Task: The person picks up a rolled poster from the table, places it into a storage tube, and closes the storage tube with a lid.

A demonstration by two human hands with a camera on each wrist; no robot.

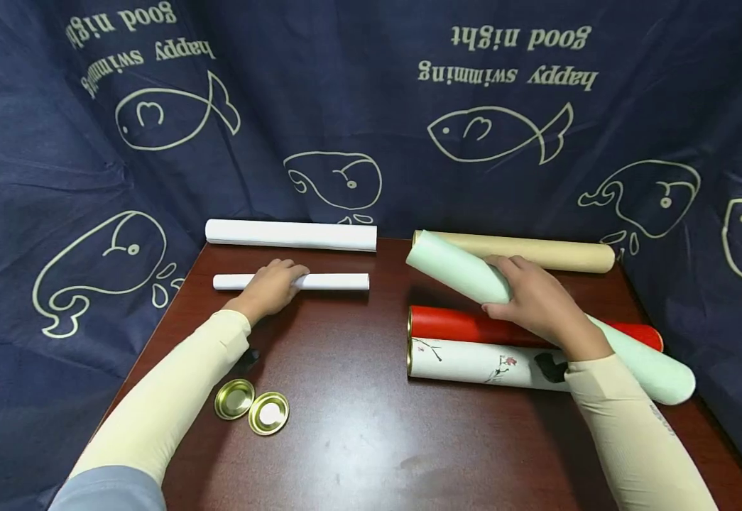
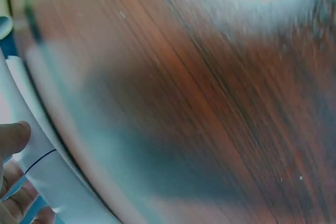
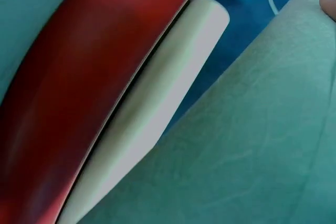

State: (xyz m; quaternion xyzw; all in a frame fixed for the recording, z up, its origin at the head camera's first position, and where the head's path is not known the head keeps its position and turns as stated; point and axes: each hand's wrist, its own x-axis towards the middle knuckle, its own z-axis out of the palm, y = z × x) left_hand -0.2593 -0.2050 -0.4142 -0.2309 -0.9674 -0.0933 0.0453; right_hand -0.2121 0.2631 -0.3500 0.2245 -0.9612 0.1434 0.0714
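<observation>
Roll in mint green (image 1: pixel 463 270): set slantwise, far end to the left, near end to the right, crossing above the tubes; whether it touches them cannot be told. Right hand (image 1: pixel 533 301) lies over its middle, thumb on the near side and fingers on the far side, clamped on it; the roll extends beyond the hand both ways.

Thin white roll (image 1: pixel 335 282): lying crosswise on the left half of the table, beneath the left hand (image 1: pixel 270 289), which grips it left of its middle, thumb and fingers on opposite sides. A dark line crosses the roll in the left wrist view.

Red tube (image 1: pixel 454 324): under the green roll, gold rim at left end.

White tube (image 1: pixel 473 360), printed with branches and red blossom: alongside the red one, nearer the person.

Tan roll (image 1: pixel 549 254): behind, at far right.

Thicker white roll (image 1: pixel 290 235): behind the thin one.

Gold lids (image 1: pixel 234 399), two: side by side near the left sleeve (image 1: pixel 172 390).

Table (image 1: pixel 339 355): dark reddish brown, glossy.

Cloth (image 1: pixel 319 85): navy, fish and whale outlines, inverted lettering.
</observation>
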